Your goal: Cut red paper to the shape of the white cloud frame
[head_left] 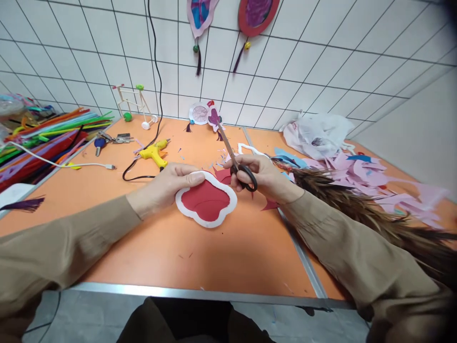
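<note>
— Trimming, likely: our left hand (167, 188) pinches the red paper shape (206, 202) over the table's (178, 247) near half.
— Our right hand (266, 178) grips the scissors (237, 164), blades closed, pointing far; cutting needs them at its edge.

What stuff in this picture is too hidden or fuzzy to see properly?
All in the head view:
- red paper shape: its left edge is hidden under the left hand pinching it.
- scissors: the handles are mostly wrapped inside the right hand.
- wall decorations: cut off by the top edge.
- pipe cleaners: run off the left edge.
- keys: too small for detail.
- feathers: blur out toward the right corner.
</note>
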Available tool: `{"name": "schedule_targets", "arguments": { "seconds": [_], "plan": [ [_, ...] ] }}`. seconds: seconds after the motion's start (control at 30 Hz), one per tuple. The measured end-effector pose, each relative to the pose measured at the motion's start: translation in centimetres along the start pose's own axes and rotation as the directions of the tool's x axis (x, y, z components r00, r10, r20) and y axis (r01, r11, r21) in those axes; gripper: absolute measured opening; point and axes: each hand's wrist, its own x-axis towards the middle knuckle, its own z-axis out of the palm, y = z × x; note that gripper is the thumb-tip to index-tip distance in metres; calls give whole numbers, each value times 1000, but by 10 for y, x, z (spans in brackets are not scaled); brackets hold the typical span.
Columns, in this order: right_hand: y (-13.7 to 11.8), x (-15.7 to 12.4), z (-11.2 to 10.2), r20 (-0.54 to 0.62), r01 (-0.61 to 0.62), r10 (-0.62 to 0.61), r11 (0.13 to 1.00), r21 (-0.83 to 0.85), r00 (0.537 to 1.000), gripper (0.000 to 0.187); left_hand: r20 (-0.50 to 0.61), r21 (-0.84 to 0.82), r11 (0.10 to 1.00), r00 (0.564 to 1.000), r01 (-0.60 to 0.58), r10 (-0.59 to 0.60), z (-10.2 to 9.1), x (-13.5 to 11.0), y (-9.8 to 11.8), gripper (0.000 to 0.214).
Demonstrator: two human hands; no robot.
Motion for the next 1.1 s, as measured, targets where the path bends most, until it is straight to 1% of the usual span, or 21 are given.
{"name": "schedule_targets", "arguments": {
  "seconds": [0.07, 0.13, 0.27, 0.33, 0.43, 0.53, 0.67, 0.73, 0.83, 0.9, 1.1],
  "plan": [
    [0, -1, 0, 40, 15, -15, 1000, 14, 999, 45, -71, -58, 998, 997, -39, 35, 3, -6, -7, 30],
    [1, -1, 0, 91, 38, -39, 999, 11, 995, 46, -128, -74, 995, 991, -61, 51, 6, -12, -11, 29],
    [1, -3, 4, 214, 59, -58, 998, 3, 975, 47, -179, -15, 992, 976, -126, 122, 8, -19, -13, 32],
    [-1, -4, 8, 259, 77, -63, 996, -44, 964, 48, -193, 46, 987, 968, -151, 158, 8, -21, -13, 29],
    [-10, -5, 12, 332, 181, -122, 972, -150, 935, 50, -199, 147, 976, 962, -161, 188, 6, -25, -11, 29],
    [-21, -9, 14, 398, 279, -171, 932, -232, 901, 56, -193, 190, 971, 964, -146, 183, 4, -27, -10, 29],
    [-24, -12, 13, 394, 315, -179, 896, -314, 902, 57, -207, 167, 975, 961, -149, 182, 4, -26, -11, 28],
    [-22, -11, 12, 395, 318, -182, 896, -311, 900, 54, -211, 130, 981, 962, -146, 171, 4, -25, -11, 27],
    [-17, -8, 9, 393, 307, -169, 896, -321, 904, 40, -201, 108, 987, 970, -117, 137, 5, -22, -11, 28],
    [-15, -7, 8, 393, 304, -161, 892, -335, 905, 34, -190, 111, 989, 975, -99, 119, 6, -20, -11, 29],
    [-17, -7, 6, 395, 345, -213, 890, -300, 894, 34, -154, 101, 992, 983, -82, 97, 5, -14, -12, 31]
  ]
}}
